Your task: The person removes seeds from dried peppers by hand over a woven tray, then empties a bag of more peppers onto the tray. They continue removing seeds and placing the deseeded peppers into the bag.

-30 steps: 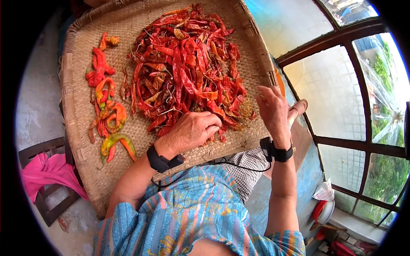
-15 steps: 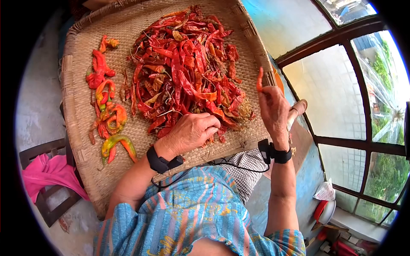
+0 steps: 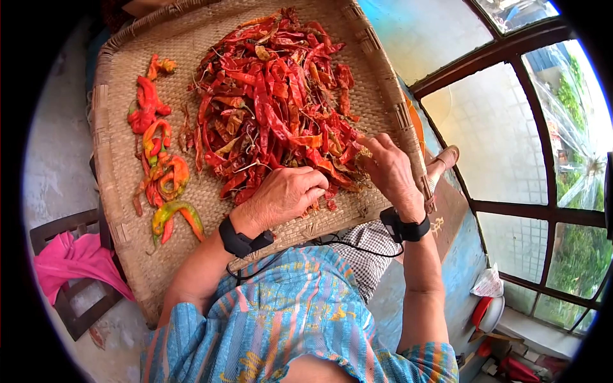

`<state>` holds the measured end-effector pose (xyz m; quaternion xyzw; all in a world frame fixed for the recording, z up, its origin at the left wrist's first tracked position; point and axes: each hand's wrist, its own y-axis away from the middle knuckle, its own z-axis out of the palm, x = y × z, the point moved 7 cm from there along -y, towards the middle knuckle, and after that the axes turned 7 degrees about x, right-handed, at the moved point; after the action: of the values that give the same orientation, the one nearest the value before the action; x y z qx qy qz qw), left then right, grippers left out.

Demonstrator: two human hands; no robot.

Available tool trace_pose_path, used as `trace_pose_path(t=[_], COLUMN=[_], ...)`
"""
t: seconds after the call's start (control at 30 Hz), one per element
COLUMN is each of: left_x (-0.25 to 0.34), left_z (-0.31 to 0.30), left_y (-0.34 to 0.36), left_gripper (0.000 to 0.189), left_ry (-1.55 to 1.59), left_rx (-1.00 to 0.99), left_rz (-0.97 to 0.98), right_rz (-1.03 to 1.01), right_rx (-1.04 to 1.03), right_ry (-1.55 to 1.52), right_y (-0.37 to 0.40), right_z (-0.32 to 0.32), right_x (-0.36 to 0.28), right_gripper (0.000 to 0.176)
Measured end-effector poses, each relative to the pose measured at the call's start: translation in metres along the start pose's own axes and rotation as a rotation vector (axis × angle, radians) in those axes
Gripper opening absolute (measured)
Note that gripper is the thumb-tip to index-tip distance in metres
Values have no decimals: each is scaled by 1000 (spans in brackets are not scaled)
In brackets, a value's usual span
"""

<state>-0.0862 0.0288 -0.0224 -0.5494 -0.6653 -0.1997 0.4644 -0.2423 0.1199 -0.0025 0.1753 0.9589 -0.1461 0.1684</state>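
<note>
A large heap of dried red chili peppers (image 3: 274, 108) lies in a shallow woven bamboo tray (image 3: 121, 242). Against the heap's near edge rests my left hand (image 3: 281, 193), its fingers curled inward; whatever they may hold is hidden beneath them. My right hand (image 3: 393, 173) is at the right edge of the heap, fingers bent down among the peppers and small pale seeds. Its fingertips are partly hidden, and I cannot make out what is between them. Several fresher red, orange and green peppers (image 3: 172, 175) form a loose column on the tray's left side.
A raised rim (image 3: 383, 70) borders the tray on the right, beside a dark-framed window (image 3: 504, 140). To the left, a pink cloth (image 3: 80, 262) drapes over a dark wooden stool (image 3: 83, 306). A black cable (image 3: 364, 255) hangs between my wristbands.
My right hand has moved left from beyond the tray's right rim to the heap. The red chili pepper that stood up from its fingers no longer shows. My left hand is nearly still.
</note>
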Motion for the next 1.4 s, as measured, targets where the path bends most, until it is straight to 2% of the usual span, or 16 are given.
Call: trace_pose_path(t=[0.2, 0.33, 0.4, 0.5, 0.6, 0.7, 0.73, 0.77, 0.8, 0.83, 0.87, 0.97, 1.03, 1.13, 1.3, 1.4], left_x=[-2, -3, -3, -3, -2, -2, -2, -3, -2, -1, -1, 1, 0, 1, 6, 9], left_z=[-1, -1, 0, 0, -1, -2, -2, -1, -1, -1, -2, -3, -3, -2, -4, -5], left_y=[2, 1, 2, 1, 1, 1, 0, 1, 1, 1, 1, 2, 1, 1, 0, 0], left_gripper=[11, 11, 12, 11, 11, 11, 12, 12, 12, 12, 11, 11, 11, 11, 11, 12], left_ry=[-5, -7, -5, -9, -1, -15, -9, -3, -3, -7, -12, -15, -19, -18, 22, 30], left_rx=[11, 5, 9, 4, 1, -2, -1, -4, -7, -3, 1, -2, 1, 3, 46, 81], left_rz=[3, -14, -19, -14, -15, -8, -4, 0, -1, -8, -16, 17, 17, 20, 19, 54], right_rz=[-80, 6, 55, 293, 257, 139, 145, 137, 94, 32, 69, 58, 84, 38, -118, -170], right_rx=[38, 278, 409, 580, 639, 564, 380, 226, 105, 50, -48, -4, 154, 231, 423, 450], right_ry=[15, -126, -73, 68, 260, 411, 70, -58, -111, -1, 28, -14, -48, -70, 3, 31], right_y=[-7, -4, -1, 4, 5, 4, 4, 4, 6, 9, 11, 12, 14, 19, 30, 30], right_z=[15, -11, -37, -70, -84, -76, -52, -35, -13, -1, 11, 18, 2, -15, -43, -43], right_x=[-2, 7, 9, 44, 78, 64, 38, 19, 14, -1, -7, -16, -21, -29, -50, -54], right_gripper=[22, 10, 7, 7, 14, 19, 22, 22, 22, 23, 22, 15, 9, 5, 16, 17])
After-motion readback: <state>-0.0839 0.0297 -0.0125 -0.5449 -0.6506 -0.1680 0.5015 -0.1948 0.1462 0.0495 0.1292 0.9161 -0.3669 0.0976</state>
